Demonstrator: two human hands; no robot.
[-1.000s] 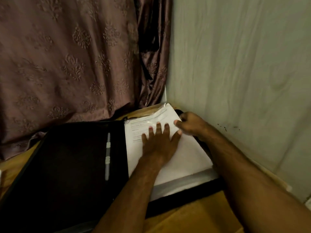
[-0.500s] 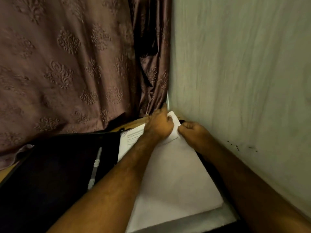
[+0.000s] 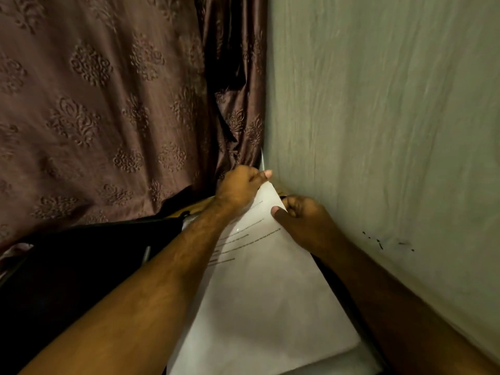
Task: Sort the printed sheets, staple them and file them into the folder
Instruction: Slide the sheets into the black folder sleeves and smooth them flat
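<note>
Brown patterned curtain [image 3: 108, 104] meets a pale wall [image 3: 378, 117] in the corner. On the open black folder [image 3: 81, 266] lies the printed sheet [image 3: 259, 280]; the left hand [image 3: 238, 190] pinches its far corner, while the right hand [image 3: 303, 220], fingers curled, grips its right edge.

Printed sheets [image 3: 259, 288] cut off below, text blurred, folder [image 3: 81, 266] partly behind forearm

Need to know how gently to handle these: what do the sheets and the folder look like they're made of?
Sheets: thin white matte paper, printed lines near the top; a glossy clear sleeve may cover them. Folder: black, dull finish, probably plastic or faux leather; too dark to tell.
</note>
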